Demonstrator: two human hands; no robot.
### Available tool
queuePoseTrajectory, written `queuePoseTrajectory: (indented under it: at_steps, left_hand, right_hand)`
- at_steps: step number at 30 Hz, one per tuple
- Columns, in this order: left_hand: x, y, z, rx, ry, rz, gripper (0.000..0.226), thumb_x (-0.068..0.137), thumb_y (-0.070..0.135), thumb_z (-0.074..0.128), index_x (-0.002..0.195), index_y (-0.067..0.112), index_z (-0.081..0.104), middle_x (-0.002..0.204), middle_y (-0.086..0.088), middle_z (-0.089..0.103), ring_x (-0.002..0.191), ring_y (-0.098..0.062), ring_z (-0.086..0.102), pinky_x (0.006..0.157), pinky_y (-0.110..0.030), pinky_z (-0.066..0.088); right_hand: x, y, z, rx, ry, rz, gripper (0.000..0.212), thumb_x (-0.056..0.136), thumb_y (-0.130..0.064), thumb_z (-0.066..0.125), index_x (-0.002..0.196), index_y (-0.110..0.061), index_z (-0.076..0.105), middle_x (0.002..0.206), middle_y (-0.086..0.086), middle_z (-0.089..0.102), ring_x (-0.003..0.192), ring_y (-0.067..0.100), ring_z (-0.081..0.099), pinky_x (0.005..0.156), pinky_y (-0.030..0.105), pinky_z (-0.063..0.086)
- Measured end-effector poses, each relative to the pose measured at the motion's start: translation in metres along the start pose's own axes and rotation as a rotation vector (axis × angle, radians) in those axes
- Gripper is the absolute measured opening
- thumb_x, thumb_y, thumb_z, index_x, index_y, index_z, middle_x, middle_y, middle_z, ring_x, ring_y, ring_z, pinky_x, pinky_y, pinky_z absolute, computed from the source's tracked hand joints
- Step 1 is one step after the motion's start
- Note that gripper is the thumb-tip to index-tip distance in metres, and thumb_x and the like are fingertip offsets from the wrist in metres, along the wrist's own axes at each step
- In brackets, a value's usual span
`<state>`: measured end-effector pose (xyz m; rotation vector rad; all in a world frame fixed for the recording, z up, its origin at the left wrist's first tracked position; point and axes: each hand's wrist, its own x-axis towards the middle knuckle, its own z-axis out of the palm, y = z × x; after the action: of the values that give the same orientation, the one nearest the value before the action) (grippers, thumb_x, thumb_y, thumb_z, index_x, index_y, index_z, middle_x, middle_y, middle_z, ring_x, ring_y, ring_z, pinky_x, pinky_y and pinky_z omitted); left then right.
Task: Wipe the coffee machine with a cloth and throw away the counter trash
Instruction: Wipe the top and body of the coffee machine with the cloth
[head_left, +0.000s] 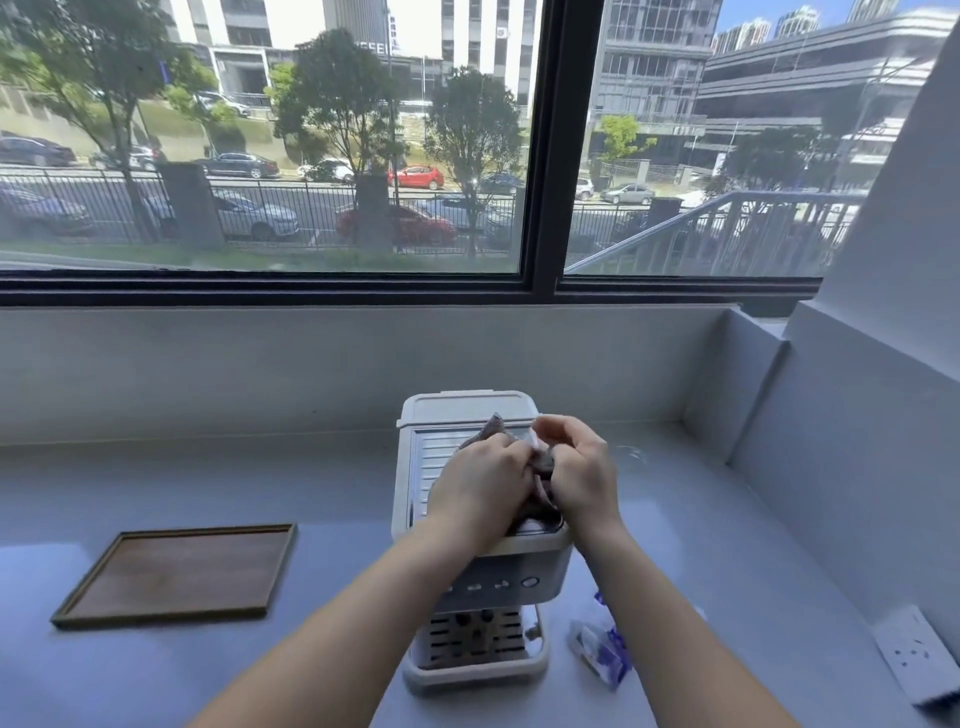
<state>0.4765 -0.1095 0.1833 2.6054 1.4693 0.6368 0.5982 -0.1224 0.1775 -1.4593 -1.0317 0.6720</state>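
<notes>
Cloth (493, 427) gripped by your left hand (480, 488) and right hand (576, 467) atop coffee machine (498, 571). Wrapper (597, 649) lies lower right, nearer your right hand.

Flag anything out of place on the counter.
A crumpled blue-and-white wrapper lies loose on the counter, right of the coffee machine. Whitish marks show on the counter further back. The tray sits flat.

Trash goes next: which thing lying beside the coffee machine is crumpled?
The blue-and-white wrapper right of the coffee machine, near its base; the wooden tray on the left lies flat.
</notes>
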Motion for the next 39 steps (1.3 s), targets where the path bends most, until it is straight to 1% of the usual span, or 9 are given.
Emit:
queuePoseTrajectory:
  at_steps: [4,7,10,12,17,21,30,37,39]
  left_hand:
    - [0.014,0.019,-0.016,-0.663,-0.035,-0.197,0.026,0.093,0.035,0.043,0.105,0.021,0.061,0.113,-0.010,0.066,0.107,-0.027,0.058,0.095,-0.042,0.044]
    - [0.004,0.003,-0.038,-1.104,0.047,-0.233,0.032,0.082,0.038,0.044,0.099,0.019,0.063,0.115,-0.006,0.067,0.111,-0.020,0.060,0.104,-0.039,0.044]
    - [-0.018,-0.041,-0.045,-0.564,0.053,-0.118,0.050,0.086,0.037,0.041,0.131,0.020,0.054,0.139,-0.001,0.055,0.128,-0.010,0.047,0.101,-0.021,0.036]
    - [-0.036,-0.061,-0.034,-0.232,0.029,-0.059,0.051,0.094,0.037,0.040,0.141,0.016,0.043,0.147,-0.003,0.044,0.133,-0.014,0.036,0.105,-0.026,0.028]
    - [-0.058,-0.055,-0.003,0.096,-0.118,-0.073,0.069,0.098,0.054,0.028,0.154,0.015,0.018,0.164,-0.007,0.012,0.151,-0.019,0.003,0.123,-0.035,-0.001]
    - [-0.061,-0.057,-0.001,0.117,-0.076,-0.075,0.069,0.097,0.054,0.029,0.154,0.016,0.019,0.164,-0.007,0.013,0.151,-0.020,0.005,0.123,-0.037,0.000]
    - [-0.065,-0.051,-0.002,0.087,-0.025,-0.081,0.081,0.083,0.058,0.015,0.150,0.014,0.029,0.160,-0.010,0.026,0.149,-0.023,0.017,0.123,-0.037,0.005]
    - [-0.065,-0.056,-0.001,0.072,-0.053,-0.058,0.085,0.083,0.059,0.009,0.152,0.012,0.027,0.161,-0.012,0.022,0.150,-0.025,0.014,0.123,-0.039,0.003]
    - [-0.064,-0.057,0.000,0.076,-0.050,-0.052,0.086,0.083,0.060,0.008,0.151,0.012,0.028,0.161,-0.013,0.023,0.149,-0.025,0.015,0.123,-0.039,0.003]
  right_hand:
    - [-0.010,-0.005,-0.015,0.359,-0.086,0.036,0.024,0.102,-0.015,0.048,0.116,-0.015,0.068,0.110,0.004,0.073,0.101,0.016,0.067,0.090,0.030,0.055]
    - [-0.020,-0.001,-0.026,-0.174,-0.306,-0.247,0.051,0.090,-0.061,0.051,0.136,-0.041,0.053,0.145,-0.011,0.052,0.134,0.005,0.044,0.111,0.028,0.037]
    - [-0.019,0.001,-0.017,-0.764,-0.365,-0.433,0.087,0.065,-0.086,0.051,0.144,-0.052,0.033,0.163,-0.010,0.016,0.146,0.011,0.016,0.118,0.032,0.021]
    - [-0.014,-0.002,-0.006,-0.805,-0.417,-0.500,0.079,0.068,-0.081,0.056,0.139,-0.049,0.045,0.159,-0.006,0.030,0.144,0.015,0.025,0.118,0.033,0.025]
    - [0.016,-0.002,0.002,-0.585,-0.291,-0.454,0.032,0.071,-0.030,0.075,0.102,-0.021,0.075,0.109,-0.001,0.070,0.107,0.019,0.060,0.092,0.030,0.046]
    - [0.008,0.003,0.003,-0.584,-0.258,-0.432,0.025,0.067,-0.036,0.064,0.080,-0.015,0.069,0.087,-0.001,0.066,0.089,0.022,0.058,0.079,0.032,0.047]
    - [-0.058,0.022,-0.023,-0.297,-0.047,-0.372,0.032,0.068,-0.033,0.061,0.097,-0.030,0.075,0.108,-0.015,0.068,0.108,0.000,0.059,0.092,0.016,0.045]
    - [-0.111,0.050,0.003,0.176,0.336,-0.069,0.030,0.076,-0.032,0.061,0.103,-0.025,0.071,0.102,0.004,0.072,0.099,0.029,0.066,0.088,0.045,0.053]
    - [-0.105,0.041,-0.004,0.171,0.335,-0.007,0.026,0.073,-0.035,0.062,0.096,-0.029,0.071,0.087,-0.003,0.073,0.085,0.022,0.067,0.076,0.033,0.055]
